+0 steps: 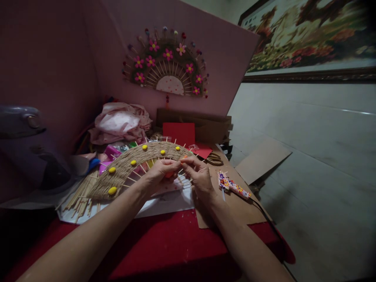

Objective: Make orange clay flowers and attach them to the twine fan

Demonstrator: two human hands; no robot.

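My left hand (164, 171) and my right hand (199, 176) meet fingertip to fingertip, both closed in a pinch. Between them shows a small orange piece (184, 157), mostly covered by the fingers; its kind is unclear. More orange peeks out below the left fingers. Just behind the hands lies a fan-shaped craft (126, 172) of brown twine wound over thin wooden sticks. Several yellow button-like discs (133, 162) sit along its band. The hands hide part of its right side and centre.
Loose wooden sticks (80, 199) lie at left on white paper. A flower-patterned glue gun (233, 186) with a cord rests on cardboard (205, 215) at right. Behind are pink cloth (120, 121) and red paper (179, 133). A finished fan (169, 58) hangs on the pink panel.
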